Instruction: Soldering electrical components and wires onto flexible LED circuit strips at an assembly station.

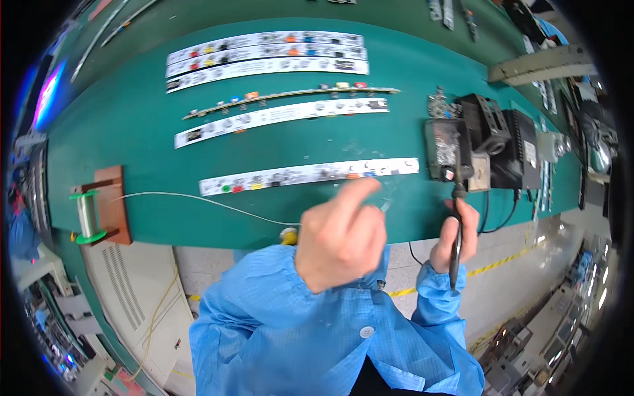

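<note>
Blue, finely checked cloth smock (277,323) with one round white button (366,332) fills the near side. The left hand (343,234) extends its index finger just beside one long, white, component-studded strip (297,175) on the green mat (152,204); whether it pinches the thin pale wire (198,196), I cannot tell. The right hand (459,234) grips a slim, black-handled soldering iron (456,257). Farther off lie five similar strips (264,121), one edge-on, their print too blurred to read.
</note>
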Motion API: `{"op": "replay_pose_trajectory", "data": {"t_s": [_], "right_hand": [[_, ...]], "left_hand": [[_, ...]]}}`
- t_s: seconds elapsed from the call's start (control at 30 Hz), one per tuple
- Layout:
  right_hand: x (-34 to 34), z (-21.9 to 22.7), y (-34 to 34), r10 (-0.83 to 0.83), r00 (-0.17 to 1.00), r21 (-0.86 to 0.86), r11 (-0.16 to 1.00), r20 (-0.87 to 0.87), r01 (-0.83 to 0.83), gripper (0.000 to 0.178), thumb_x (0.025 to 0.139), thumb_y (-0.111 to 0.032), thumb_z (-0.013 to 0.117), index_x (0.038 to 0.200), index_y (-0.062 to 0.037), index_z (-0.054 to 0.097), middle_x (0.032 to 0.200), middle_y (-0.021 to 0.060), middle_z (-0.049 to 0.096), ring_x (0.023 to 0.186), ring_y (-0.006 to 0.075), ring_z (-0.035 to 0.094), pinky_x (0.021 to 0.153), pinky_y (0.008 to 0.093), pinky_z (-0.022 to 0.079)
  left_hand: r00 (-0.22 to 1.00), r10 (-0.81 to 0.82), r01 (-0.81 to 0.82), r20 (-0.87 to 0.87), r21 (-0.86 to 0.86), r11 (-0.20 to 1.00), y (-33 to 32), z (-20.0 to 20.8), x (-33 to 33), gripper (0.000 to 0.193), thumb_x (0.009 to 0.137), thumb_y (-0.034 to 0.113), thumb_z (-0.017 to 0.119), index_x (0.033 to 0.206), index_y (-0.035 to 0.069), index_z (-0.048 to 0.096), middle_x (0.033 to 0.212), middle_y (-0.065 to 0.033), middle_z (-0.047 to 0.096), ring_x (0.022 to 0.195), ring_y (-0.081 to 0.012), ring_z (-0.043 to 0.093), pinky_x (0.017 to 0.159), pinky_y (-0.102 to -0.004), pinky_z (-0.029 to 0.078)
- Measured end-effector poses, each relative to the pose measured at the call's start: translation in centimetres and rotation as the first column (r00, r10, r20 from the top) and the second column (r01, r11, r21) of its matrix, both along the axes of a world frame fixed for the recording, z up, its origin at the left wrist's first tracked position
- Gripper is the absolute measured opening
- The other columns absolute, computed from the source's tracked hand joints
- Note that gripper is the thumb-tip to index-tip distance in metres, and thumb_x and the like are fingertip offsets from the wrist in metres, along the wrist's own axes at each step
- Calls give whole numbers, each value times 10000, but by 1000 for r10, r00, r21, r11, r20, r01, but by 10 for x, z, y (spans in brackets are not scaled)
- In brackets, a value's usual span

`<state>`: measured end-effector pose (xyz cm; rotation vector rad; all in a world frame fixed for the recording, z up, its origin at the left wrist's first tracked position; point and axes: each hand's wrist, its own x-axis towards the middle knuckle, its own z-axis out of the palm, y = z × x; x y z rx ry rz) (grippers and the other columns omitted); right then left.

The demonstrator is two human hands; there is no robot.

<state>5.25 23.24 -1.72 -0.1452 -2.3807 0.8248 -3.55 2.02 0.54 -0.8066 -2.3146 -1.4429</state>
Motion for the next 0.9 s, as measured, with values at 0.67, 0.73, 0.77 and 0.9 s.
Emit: {"op": "replay_pose_trajectory", "data": {"t_s": [0.67, 0.73, 0.77, 0.9], "right_hand": [[-67, 9, -57, 115, 992, 127, 985, 45, -120, 389, 771, 54, 673, 1149, 15, 588, 1079, 221, 627, 993, 389, 627, 844, 393, 506], [-67, 8, -56, 106, 993, 121, 986, 44, -110, 391, 770, 59, 675, 1148, 14, 587, 1077, 221, 625, 984, 387, 628, 841, 389, 506], [-67, 7, -56, 105, 994, 106, 989, 24, -107, 395, 765, 71, 671, 1147, 16, 585, 1077, 215, 624, 979, 373, 630, 841, 380, 506], [-54, -7, -47, 39, 999, -189, 981, -35, -45, 409, 771, 133, 633, 1161, 34, 560, 1090, 196, 618, 1004, 282, 628, 867, 353, 510]], "left_hand": [[877, 469, -449, -103, -525, 724, -156, -11, -21, 233, 763, 89, 677, 981, 10, 654, 1015, -111, 589, 901, -287, 543, 768, -383, 419], [885, 452, -438, -109, -522, 732, -154, -12, -22, 239, 755, 78, 684, 982, 14, 648, 1008, -107, 590, 892, -285, 544, 763, -382, 417], [883, 458, -446, -101, -482, 754, -156, -13, -21, 250, 741, 54, 685, 984, 17, 639, 990, -106, 595, 883, -290, 544, 761, -387, 416], [888, 460, -451, -23, -250, 857, -160, -18, -17, 233, 761, -54, 652, 985, -6, 609, 1005, -138, 633, 796, -219, 608, 710, -322, 476]]}}
